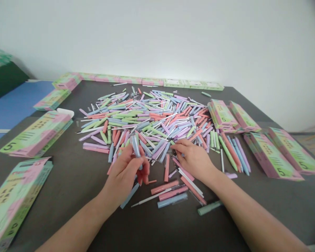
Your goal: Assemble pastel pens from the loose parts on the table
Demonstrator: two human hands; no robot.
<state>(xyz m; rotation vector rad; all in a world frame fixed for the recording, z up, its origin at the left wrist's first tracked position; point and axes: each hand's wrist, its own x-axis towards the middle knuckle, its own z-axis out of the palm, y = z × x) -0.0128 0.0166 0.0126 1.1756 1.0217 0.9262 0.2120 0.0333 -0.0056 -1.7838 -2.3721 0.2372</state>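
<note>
The left hand (130, 164), mid-frame, grips a blue pen barrel (136, 147). Apart from it, the right hand (191, 156) curls near centre; its hold is unclear. Beyond spreads a pen pile (149, 117); cartons (38, 133) edge the table (147, 232) left, right and upper middle.

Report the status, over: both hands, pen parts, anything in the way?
Left hand holding blue pen part. Right hand at near edge of pile, hold unclear. Loose pen parts crowd near both hands.

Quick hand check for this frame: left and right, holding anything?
Left hand: closed, holding a blue pen part.
Right hand: curled at the near edge of the pen pile; a blue end shows, but its grip cannot be told.
</note>
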